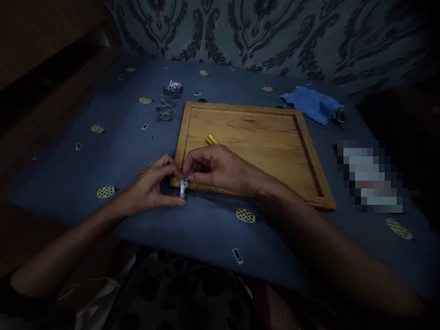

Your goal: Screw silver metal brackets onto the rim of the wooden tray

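Observation:
A framed wooden panel [247,137] lies on the blue patterned cloth. At its near left corner is a small silver metal hinge [183,188], its lower part pointing toward me. My left hand [151,185] grips the hinge, with the thumb at its lower end and the fingers at the panel's corner. Just above the hinge, the fingertips of my right hand [213,169] are pinched together over the panel's edge; whatever is between them is too small to make out. Beyond my right hand, a yellow object [211,139] rests on the panel, partly hidden by the hand.
More metal hinges [165,110] lie behind the panel's left side, near a metal pile [173,88]. A small screw [151,138] is left of the panel. At the back right sits a crumpled blue cloth [312,104]. A blurred-out item [371,176] lies at the right.

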`<state>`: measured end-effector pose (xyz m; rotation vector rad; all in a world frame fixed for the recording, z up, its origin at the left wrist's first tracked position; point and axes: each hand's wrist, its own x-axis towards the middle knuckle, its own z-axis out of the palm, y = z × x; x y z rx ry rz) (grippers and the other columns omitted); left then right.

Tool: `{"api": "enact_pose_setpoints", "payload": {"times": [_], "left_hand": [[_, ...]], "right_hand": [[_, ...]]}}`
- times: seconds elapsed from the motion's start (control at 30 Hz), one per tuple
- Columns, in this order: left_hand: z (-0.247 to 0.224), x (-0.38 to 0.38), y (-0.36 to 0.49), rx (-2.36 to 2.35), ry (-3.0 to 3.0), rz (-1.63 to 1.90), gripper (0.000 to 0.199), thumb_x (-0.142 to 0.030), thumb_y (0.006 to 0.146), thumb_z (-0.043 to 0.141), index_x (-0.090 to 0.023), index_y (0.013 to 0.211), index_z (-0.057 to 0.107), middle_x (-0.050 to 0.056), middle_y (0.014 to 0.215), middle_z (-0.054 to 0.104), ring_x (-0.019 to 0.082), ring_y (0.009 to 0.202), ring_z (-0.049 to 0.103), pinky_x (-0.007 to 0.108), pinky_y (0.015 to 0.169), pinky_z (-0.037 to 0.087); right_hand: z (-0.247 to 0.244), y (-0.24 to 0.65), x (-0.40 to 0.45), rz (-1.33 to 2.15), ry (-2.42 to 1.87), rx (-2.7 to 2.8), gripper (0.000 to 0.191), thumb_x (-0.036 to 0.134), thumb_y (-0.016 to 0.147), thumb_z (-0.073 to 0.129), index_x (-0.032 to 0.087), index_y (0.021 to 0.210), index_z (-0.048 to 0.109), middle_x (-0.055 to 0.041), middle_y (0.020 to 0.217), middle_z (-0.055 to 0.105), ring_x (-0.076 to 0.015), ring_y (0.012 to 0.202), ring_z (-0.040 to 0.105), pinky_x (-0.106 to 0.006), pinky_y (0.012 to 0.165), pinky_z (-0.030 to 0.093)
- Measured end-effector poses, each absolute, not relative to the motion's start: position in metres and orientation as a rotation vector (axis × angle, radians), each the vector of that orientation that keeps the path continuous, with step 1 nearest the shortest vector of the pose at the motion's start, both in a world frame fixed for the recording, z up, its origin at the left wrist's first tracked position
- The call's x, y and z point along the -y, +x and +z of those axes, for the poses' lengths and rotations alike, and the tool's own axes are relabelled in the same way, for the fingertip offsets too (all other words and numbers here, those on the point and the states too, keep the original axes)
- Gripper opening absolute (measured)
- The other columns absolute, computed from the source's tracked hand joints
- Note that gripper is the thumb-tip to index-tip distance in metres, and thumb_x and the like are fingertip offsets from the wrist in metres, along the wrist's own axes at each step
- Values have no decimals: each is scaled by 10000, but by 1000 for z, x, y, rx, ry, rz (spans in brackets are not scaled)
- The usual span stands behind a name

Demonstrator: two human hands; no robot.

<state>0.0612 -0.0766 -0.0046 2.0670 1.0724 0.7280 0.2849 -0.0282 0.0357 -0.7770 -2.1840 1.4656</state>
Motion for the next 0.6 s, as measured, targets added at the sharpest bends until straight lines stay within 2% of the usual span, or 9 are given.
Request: {"api": "enact_pose_setpoints", "payload": {"times": [0.33,0.6], "left_hand": [[-6,77,60,-1063,2086,716,453,-529,771,843,-246,1085,679,17,1032,560,195,966,548,341,850,462],[-6,77,61,-1062,2070,722,470,-580,766,825,-246,1066,684,25,1032,563,207,983,554,356,867,469]], "right_hand": [[26,287,22,1603,-804,2175,166,197,857,687,183,996,597,27,794,652,-119,737,605,-253,681,459],[26,286,16,1612,-741,2224,195,255,886,673,189,1035,564,34,762,634,-114,692,582,-255,638,442]]}}
